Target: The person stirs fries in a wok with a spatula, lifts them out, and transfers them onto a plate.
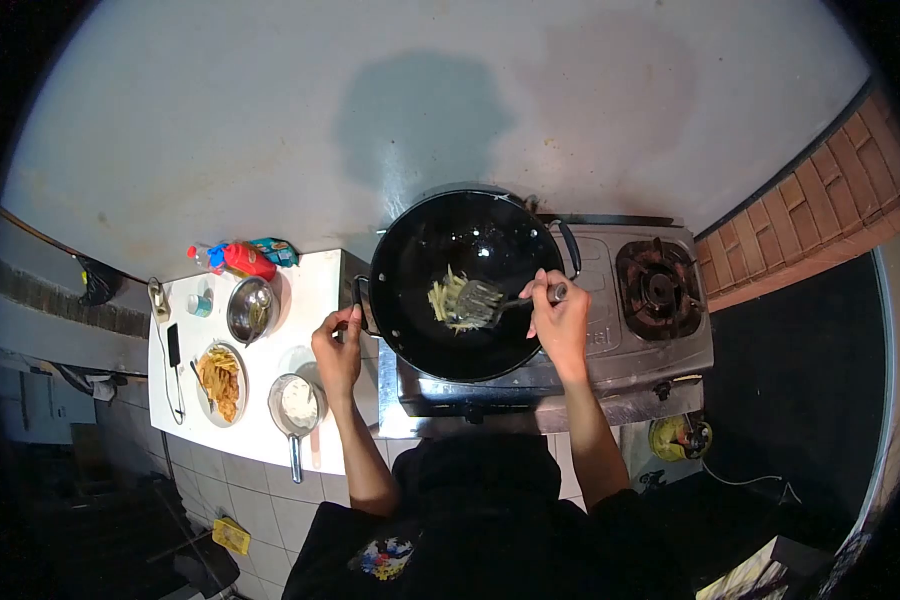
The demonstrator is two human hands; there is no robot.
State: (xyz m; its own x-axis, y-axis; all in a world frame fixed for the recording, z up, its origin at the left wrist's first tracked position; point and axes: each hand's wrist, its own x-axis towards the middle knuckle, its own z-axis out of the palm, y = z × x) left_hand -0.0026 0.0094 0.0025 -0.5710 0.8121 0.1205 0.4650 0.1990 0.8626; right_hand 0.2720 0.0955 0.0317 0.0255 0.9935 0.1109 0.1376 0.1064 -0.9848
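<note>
Phone: dark, lying near the left edge of the white table, about midway along it.
Cup: pale, near the table's upper left corner.
Plate: near the lower edge, left of the table's middle, bearing golden-brown food and pale yellow sticks.
Bowl: shiny metal, close to the upper edge.
Packets: one red and one teal, side by side along the upper edge.
Saucepan: near the lower right corner, something white inside, handle jutting over the lower edge.
Left hand: thumb and fingers closed on the wok's left handle.
Wok: large and black, over the left end of the stove.
Strips: pale yellow-green, in a small heap around the wok's middle.
Turner: slotted metal, its head over the heap — partly covering it.
Right hand: above the wok's right rim, fingers wrapped around the turner's handle — no gap showing.
Burner: bare, near the stove's right edge.
</note>
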